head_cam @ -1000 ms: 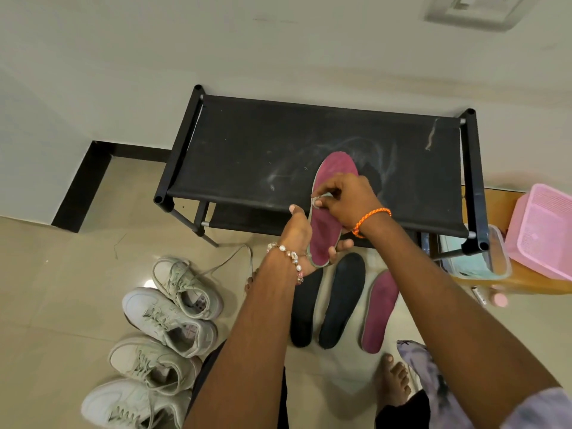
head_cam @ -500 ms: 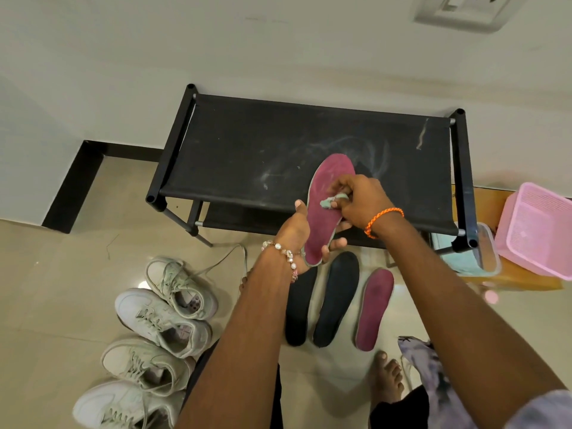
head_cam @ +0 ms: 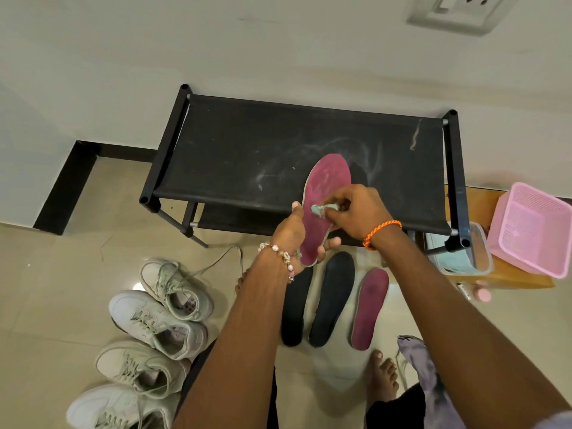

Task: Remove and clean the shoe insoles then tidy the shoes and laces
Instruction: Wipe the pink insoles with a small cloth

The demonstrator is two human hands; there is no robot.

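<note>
A maroon insole [head_cam: 326,184] is held up over the black shoe rack [head_cam: 235,156]. My left hand [head_cam: 292,233] grips its heel end from below. My right hand [head_cam: 356,212] pinches a small pale-green cloth [head_cam: 322,209] and presses it on the insole's middle. On the floor below lie two black insoles [head_cam: 332,295] side by side and a second maroon insole [head_cam: 370,308]. Several white sneakers [head_cam: 154,320] with loose laces stand in a column at the left.
A clear tub [head_cam: 483,258] holding a green cloth and a pink basket [head_cam: 532,227] sit on a low wooden stand at the right. A small pink-capped bottle [head_cam: 481,294] lies on the floor. My bare feet are near the insoles.
My right hand with the cloth has slid down the maroon insole from its middle toward the heel side. The left hand keeps its hold on the insole.
</note>
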